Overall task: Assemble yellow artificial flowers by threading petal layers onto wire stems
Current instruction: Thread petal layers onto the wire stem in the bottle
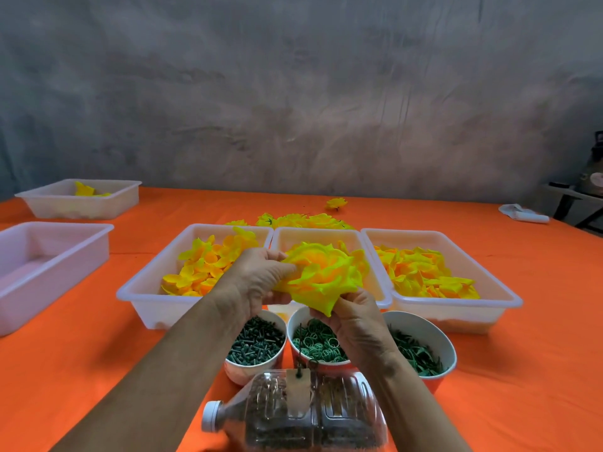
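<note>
Both of my hands hold a large yellow flower head of layered petals above the middle tray. My left hand grips its left edge with fingers curled over the petals. My right hand pinches it from below at the base. A thin dark wire stem stands upright on a clear plastic bottle lying on its side near me. Loose yellow petal layers fill the left tray and the right tray.
Three bowls hold green parts: pegs, rings, leafy pieces. Finished flowers lie behind the trays on the orange tablecloth. Two more white trays sit at the left. A white cloth lies far right.
</note>
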### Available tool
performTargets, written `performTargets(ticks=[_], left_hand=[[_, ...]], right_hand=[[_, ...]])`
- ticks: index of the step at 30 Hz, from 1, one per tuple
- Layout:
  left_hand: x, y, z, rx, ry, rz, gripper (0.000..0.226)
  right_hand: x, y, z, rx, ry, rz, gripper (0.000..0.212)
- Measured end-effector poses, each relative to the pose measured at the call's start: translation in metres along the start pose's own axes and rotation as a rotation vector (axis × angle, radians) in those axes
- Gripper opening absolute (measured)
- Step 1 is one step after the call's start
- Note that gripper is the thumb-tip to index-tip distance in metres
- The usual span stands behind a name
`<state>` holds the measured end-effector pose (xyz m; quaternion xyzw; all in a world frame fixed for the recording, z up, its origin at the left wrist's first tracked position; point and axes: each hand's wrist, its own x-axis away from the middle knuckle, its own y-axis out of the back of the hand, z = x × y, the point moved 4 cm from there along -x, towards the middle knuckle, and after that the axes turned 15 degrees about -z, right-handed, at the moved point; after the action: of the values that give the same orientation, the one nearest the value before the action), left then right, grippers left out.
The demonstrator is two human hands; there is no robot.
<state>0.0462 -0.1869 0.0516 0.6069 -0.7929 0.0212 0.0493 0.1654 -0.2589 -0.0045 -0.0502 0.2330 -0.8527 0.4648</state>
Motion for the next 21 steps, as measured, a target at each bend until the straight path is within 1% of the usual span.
performTargets(ticks=[4, 7, 12, 13, 16, 19, 21], left_hand=[[0.002, 0.002, -0.003, 0.017, -0.114, -0.072, 0.009], [0.004, 0.001, -0.001, 0.112, -0.07, -0.06, 0.014], [0.006, 0.002, -0.003, 0.235, 0.066, 0.031, 0.009], [0.005, 0.003, -0.003, 0.233, 0.061, 0.031, 0.01], [0.003, 0.008, -0.005, 0.181, -0.017, -0.014, 0.013], [0.002, 0.009, -0.004, 0.21, -0.047, -0.046, 0.01], [0.002, 0.009, -0.001, 0.269, -0.004, -0.071, 0.008]], right_hand=[[0.003, -0.002, 0.001, 0.091, 0.064, 0.007, 0.018], [0.003, 0.0, 0.003, 0.084, 0.077, -0.01, 0.019], [0.0, 0.008, 0.001, 0.076, 0.082, -0.005, 0.024], [0.001, 0.008, 0.002, 0.081, 0.084, -0.012, 0.027], [0.002, 0.009, 0.0, 0.082, 0.103, 0.016, 0.016], [0.003, 0.007, -0.002, 0.054, 0.084, 0.002, 0.015], [-0.001, 0.01, -0.004, 0.005, 0.065, -0.046, 0.027]])
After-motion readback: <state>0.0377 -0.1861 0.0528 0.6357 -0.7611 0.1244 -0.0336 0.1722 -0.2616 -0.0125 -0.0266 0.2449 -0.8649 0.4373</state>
